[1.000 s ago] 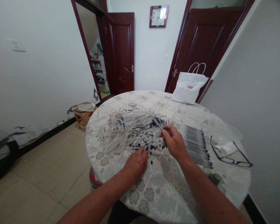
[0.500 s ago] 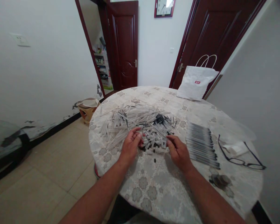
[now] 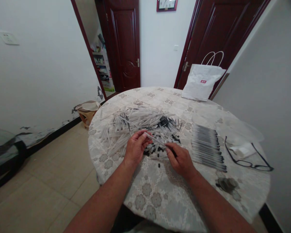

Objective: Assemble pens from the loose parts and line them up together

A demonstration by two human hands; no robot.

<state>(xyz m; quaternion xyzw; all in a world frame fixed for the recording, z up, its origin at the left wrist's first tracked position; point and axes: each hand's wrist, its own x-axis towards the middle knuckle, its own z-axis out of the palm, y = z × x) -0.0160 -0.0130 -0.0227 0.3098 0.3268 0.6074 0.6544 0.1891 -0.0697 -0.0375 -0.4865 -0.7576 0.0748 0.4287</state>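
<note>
A slim, translucent pen barrel [image 3: 156, 140] slants between my two hands above the pile. My left hand [image 3: 135, 147] pinches its far end between thumb and fingers. At the near end, my right hand [image 3: 180, 160] has its fingers closed around it. Beneath and beyond them spreads a heap of loose clear pen tubes [image 3: 143, 116], dark refills [image 3: 126, 119] and small white and black caps [image 3: 157, 149]. One black cap [image 3: 159, 165] lies alone in front of the heap. To the right of my right hand, pens with dark ends [image 3: 207, 147] lie side by side in a row.
The round table wears a flowered cloth [image 3: 150, 194]. Black-framed glasses [image 3: 248, 163] and a white crumpled tissue [image 3: 243, 149] lie at the right, with a dark small object [image 3: 227, 184] nearer. A white paper bag [image 3: 202, 82] stands at the back.
My hands now hold the pen barrel stretched between them; earlier they were apart over the pile, the right one on a thin rod. The view has shifted slightly.
</note>
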